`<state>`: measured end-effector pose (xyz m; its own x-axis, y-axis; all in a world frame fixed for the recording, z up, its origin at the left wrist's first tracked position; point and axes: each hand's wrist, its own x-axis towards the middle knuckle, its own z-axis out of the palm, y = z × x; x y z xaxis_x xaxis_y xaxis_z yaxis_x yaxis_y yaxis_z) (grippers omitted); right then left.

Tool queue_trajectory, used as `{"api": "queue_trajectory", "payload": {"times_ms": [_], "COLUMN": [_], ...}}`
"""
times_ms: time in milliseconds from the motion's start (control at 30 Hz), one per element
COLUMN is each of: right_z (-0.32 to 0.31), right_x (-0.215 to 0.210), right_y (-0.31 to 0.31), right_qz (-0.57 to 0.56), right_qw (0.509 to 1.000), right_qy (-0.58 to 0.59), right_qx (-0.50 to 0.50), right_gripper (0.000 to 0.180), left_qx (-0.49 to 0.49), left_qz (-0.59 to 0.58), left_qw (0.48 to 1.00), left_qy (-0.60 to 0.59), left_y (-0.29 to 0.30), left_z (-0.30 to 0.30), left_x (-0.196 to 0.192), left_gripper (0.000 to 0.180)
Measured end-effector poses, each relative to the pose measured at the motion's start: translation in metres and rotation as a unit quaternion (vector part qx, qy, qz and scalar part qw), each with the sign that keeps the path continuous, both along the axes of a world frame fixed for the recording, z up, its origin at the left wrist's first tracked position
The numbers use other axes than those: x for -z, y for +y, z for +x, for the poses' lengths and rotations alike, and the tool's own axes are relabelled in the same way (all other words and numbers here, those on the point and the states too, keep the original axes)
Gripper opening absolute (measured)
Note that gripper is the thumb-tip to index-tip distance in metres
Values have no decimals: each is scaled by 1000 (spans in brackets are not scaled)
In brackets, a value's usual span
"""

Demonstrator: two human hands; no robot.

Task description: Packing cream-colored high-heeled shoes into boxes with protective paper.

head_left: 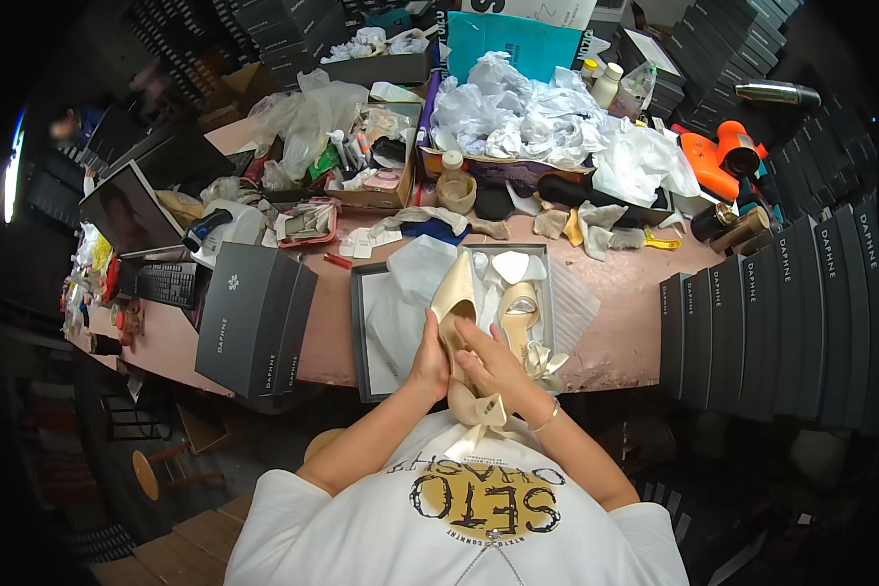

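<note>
A cream pointed-toe shoe (453,286) with a pale bow at its heel end is held up, toe pointing away from me. My left hand (430,363) is closed round its left side. Fingers of my right hand (503,369) stretch over the shoe's opening and touch its inner side; part of them is hidden. Beneath both hands sits an open dark grey shoebox (361,356) lined with white tissue paper (415,269). The matching shoe (520,317), with a glittering toe strap or insert and a bow, lies in the box's right half.
Closed grey shoeboxes (249,317) stand at left, and a row of upright ones (781,313) lines the right. Crumpled white paper (518,107) fills a container behind. An orange heat gun (723,156), bottles (607,86), cloths (601,230) and a monitor (132,210) surround the pink tabletop (620,327).
</note>
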<state>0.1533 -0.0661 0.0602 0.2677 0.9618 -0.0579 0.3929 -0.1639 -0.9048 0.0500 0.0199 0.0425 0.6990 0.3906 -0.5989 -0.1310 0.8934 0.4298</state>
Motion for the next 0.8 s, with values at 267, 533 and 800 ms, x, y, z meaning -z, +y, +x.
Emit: {"api": "queue_trajectory", "payload": {"times_ms": [267, 533, 800], "right_z": [-2, 83, 148], "right_x": [29, 35, 113], "right_y": [35, 24, 95], "right_qz": [-66, -88, -112], "right_qw": [992, 996, 924], "right_qy": [-67, -5, -365], "right_qx": [-88, 28, -39], "right_gripper": [62, 34, 31], "left_qx": [-31, 35, 13], "left_qz": [21, 0, -74], "left_qw": [999, 999, 997], "left_qy": [-21, 21, -29], "left_y": [-40, 0, -17], "left_z": [-4, -30, -25], "left_x": [9, 21, 29], "left_gripper": [70, 69, 74]}}
